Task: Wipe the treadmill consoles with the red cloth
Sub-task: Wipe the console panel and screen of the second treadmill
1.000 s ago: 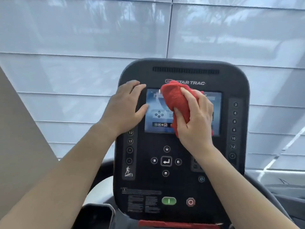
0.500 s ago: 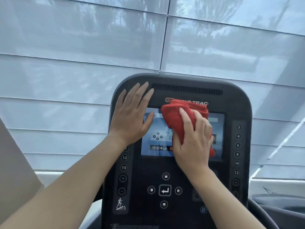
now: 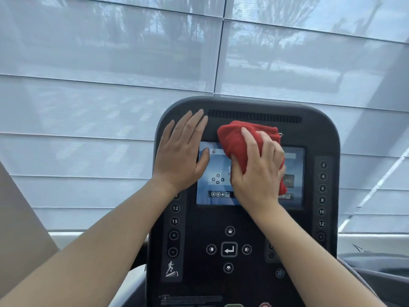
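A black treadmill console (image 3: 318,129) fills the lower middle, with a lit blue screen (image 3: 215,173) and round buttons down both sides. My right hand (image 3: 259,171) presses a bunched red cloth (image 3: 234,140) against the screen's upper middle, and the cloth reaches onto the black band above the screen. Flat on the console's upper left lies my left hand (image 3: 182,156), fingers straight and apart, its thumb on the screen's left edge. The brand lettering is hidden under the cloth.
Pale window blinds (image 3: 110,74) stretch behind the console. A beige slanted panel (image 3: 20,222) stands at the far left. A grey handrail curves at the lower right (image 3: 376,273). Arrow buttons around an enter key (image 3: 229,249) sit below the screen.
The view has tilted up, so the console sits lower in frame. My right hand has pushed the cloth upward over the screen's top edge. My left hand has flattened, fingers extended.
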Demonstrator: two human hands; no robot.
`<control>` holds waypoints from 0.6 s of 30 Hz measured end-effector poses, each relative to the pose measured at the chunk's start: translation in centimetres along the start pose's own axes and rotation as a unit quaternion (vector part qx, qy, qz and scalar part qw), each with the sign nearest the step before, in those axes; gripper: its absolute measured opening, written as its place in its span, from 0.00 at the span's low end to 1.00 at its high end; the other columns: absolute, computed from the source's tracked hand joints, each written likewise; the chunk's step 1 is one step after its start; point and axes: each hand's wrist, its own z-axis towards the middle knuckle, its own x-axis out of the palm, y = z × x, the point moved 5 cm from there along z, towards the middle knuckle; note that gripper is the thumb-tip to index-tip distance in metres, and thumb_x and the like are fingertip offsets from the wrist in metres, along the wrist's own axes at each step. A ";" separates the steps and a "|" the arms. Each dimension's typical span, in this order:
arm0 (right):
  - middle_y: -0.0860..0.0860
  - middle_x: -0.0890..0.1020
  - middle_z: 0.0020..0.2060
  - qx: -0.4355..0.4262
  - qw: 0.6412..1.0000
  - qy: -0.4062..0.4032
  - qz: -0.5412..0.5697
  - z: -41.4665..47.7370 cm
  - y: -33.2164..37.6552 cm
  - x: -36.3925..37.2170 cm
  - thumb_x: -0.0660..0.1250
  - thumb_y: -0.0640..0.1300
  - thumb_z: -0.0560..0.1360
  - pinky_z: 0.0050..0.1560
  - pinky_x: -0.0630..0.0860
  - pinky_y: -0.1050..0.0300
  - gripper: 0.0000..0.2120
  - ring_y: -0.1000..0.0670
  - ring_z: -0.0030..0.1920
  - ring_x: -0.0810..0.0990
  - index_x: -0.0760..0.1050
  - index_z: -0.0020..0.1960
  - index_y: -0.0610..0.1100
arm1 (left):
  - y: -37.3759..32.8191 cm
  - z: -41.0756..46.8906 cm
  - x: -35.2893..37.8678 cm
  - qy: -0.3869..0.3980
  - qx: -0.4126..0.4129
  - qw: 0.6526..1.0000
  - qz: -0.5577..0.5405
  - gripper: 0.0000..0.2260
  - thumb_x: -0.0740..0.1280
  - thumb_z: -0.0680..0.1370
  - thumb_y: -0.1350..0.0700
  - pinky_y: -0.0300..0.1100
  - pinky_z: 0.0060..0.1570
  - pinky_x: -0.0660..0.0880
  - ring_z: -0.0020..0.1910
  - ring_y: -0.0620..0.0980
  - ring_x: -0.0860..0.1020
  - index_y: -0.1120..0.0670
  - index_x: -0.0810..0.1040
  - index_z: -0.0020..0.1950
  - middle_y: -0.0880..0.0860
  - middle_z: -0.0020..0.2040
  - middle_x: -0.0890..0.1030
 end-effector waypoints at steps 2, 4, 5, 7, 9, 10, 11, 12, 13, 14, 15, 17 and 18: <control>0.45 0.67 0.67 0.015 1.000 -0.011 0.002 2.8 0.2 -0.2 0.63 0.50 0.75 0.58 0.63 0.33 0.25 0.42 0.66 0.61 0.63 0.70 0.52 | 0.1 0.3 0.0 -0.005 -0.014 1.000 -0.003 0.29 0.59 0.75 0.48 0.50 0.71 0.51 0.73 0.51 0.57 0.56 0.60 0.74 0.53 0.74 0.62; 0.45 0.65 0.68 0.029 0.999 -0.014 0.005 5.4 0.6 -0.3 0.62 0.50 0.76 0.59 0.61 0.33 0.24 0.42 0.68 0.60 0.63 0.71 0.52 | 0.2 0.6 0.0 -0.011 -0.040 0.999 -0.007 0.30 0.59 0.75 0.47 0.49 0.72 0.49 0.74 0.51 0.56 0.57 0.59 0.74 0.53 0.75 0.61; 0.45 0.65 0.69 0.031 0.999 -0.013 0.004 6.1 0.9 -0.2 0.62 0.49 0.76 0.60 0.60 0.32 0.25 0.42 0.68 0.59 0.62 0.71 0.52 | 0.3 0.7 0.1 -0.014 -0.050 0.999 -0.007 0.30 0.58 0.75 0.47 0.49 0.71 0.48 0.74 0.51 0.55 0.57 0.58 0.75 0.53 0.75 0.61; 0.45 0.64 0.69 0.023 1.000 -0.014 -0.003 6.1 1.1 0.1 0.62 0.49 0.76 0.59 0.61 0.32 0.25 0.42 0.68 0.59 0.62 0.72 0.52 | 0.3 0.7 0.1 -0.018 -0.058 0.998 -0.005 0.30 0.58 0.75 0.47 0.48 0.71 0.46 0.74 0.51 0.55 0.57 0.58 0.75 0.54 0.75 0.60; 0.45 0.66 0.68 0.011 1.000 -0.017 -0.007 4.3 1.1 0.2 0.62 0.49 0.75 0.58 0.63 0.32 0.25 0.42 0.67 0.61 0.63 0.71 0.51 | 0.3 0.5 0.1 -0.015 -0.053 0.998 -0.004 0.30 0.58 0.75 0.47 0.48 0.71 0.46 0.74 0.51 0.55 0.57 0.58 0.75 0.54 0.75 0.60; 0.44 0.67 0.67 0.004 1.000 -0.018 -0.010 3.0 0.9 0.2 0.62 0.50 0.75 0.57 0.64 0.33 0.25 0.42 0.66 0.62 0.63 0.71 0.51 | 0.2 0.4 0.1 -0.015 -0.051 0.999 -0.005 0.30 0.58 0.75 0.47 0.49 0.71 0.47 0.74 0.52 0.54 0.57 0.58 0.75 0.54 0.75 0.59; 0.44 0.67 0.67 -0.003 1.000 -0.016 -0.016 1.5 0.7 0.2 0.62 0.50 0.75 0.57 0.65 0.33 0.25 0.42 0.65 0.63 0.63 0.71 0.51 | 0.2 0.3 0.1 -0.015 -0.049 0.999 -0.005 0.30 0.58 0.75 0.47 0.49 0.71 0.47 0.75 0.52 0.54 0.57 0.58 0.75 0.54 0.76 0.59; 0.45 0.67 0.66 -0.010 1.000 -0.010 -0.022 0.0 0.4 0.2 0.62 0.51 0.75 0.56 0.66 0.34 0.25 0.42 0.65 0.63 0.62 0.71 0.51 | 0.2 0.3 0.2 -0.014 -0.048 0.999 -0.005 0.30 0.59 0.75 0.48 0.50 0.71 0.47 0.75 0.52 0.54 0.57 0.57 0.75 0.53 0.76 0.58; 0.45 0.67 0.66 -0.016 1.000 -0.001 -0.026 -1.3 0.2 0.3 0.61 0.52 0.75 0.55 0.66 0.34 0.25 0.42 0.64 0.63 0.62 0.70 0.52 | 0.2 0.3 0.2 -0.012 -0.047 0.999 -0.005 0.30 0.59 0.75 0.48 0.50 0.71 0.47 0.75 0.51 0.53 0.57 0.57 0.75 0.53 0.76 0.58; 0.45 0.67 0.65 -0.019 0.999 0.006 -0.026 -1.9 -0.1 0.3 0.61 0.52 0.74 0.55 0.66 0.33 0.25 0.43 0.64 0.63 0.62 0.70 0.52 | 0.2 0.3 0.3 -0.008 -0.046 0.999 -0.005 0.30 0.59 0.75 0.48 0.50 0.71 0.47 0.75 0.52 0.53 0.57 0.57 0.75 0.53 0.76 0.58; 0.45 0.67 0.65 -0.018 1.000 0.009 -0.020 -1.8 -0.4 0.2 0.61 0.52 0.74 0.55 0.66 0.32 0.25 0.43 0.64 0.62 0.62 0.70 0.52 | 0.1 0.3 0.3 -0.004 -0.042 0.999 -0.004 0.30 0.59 0.75 0.48 0.51 0.71 0.48 0.75 0.52 0.53 0.57 0.57 0.75 0.53 0.76 0.58; 0.44 0.68 0.65 -0.002 1.000 -0.006 -0.012 0.2 -0.9 -0.2 0.63 0.50 0.74 0.56 0.65 0.32 0.25 0.42 0.64 0.62 0.62 0.70 0.52 | -0.3 0.4 0.4 0.009 -0.014 1.000 0.010 0.29 0.59 0.76 0.49 0.53 0.71 0.50 0.74 0.52 0.54 0.56 0.58 0.75 0.53 0.76 0.59; 0.44 0.67 0.66 0.013 1.000 -0.018 -0.015 1.6 -1.1 -0.5 0.63 0.49 0.75 0.56 0.64 0.31 0.25 0.42 0.64 0.62 0.63 0.70 0.52 | -0.5 0.5 0.4 0.016 0.004 1.000 0.018 0.28 0.58 0.76 0.49 0.53 0.71 0.51 0.74 0.53 0.55 0.56 0.59 0.74 0.53 0.76 0.59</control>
